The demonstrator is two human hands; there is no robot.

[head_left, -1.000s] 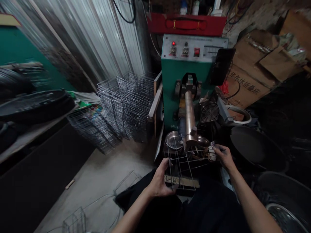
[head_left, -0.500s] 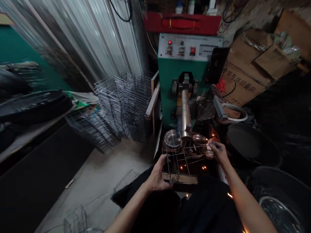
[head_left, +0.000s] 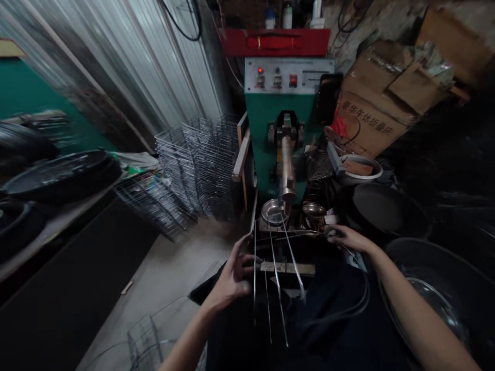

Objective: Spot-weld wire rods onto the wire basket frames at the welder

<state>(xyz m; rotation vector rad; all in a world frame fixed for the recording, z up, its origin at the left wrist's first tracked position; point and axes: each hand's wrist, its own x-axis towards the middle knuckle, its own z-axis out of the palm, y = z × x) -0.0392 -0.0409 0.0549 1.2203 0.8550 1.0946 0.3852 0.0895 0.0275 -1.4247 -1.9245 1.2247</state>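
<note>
Thin steel wires (head_left: 278, 288) hang at 6 o'clock, joined to a curved top wire spanning between both hands. The right hand (head_left: 348, 238) is closed, pinching that wire's end; the left hand (head_left: 234, 275) has its fingers spread against the wires, and whether it grips them I cannot tell. A green spot welder (head_left: 284, 108) with a copper electrode (head_left: 286, 167) stands at 12 o'clock, silver stacked wire racks (head_left: 197, 165) at 11 o'clock.
</note>
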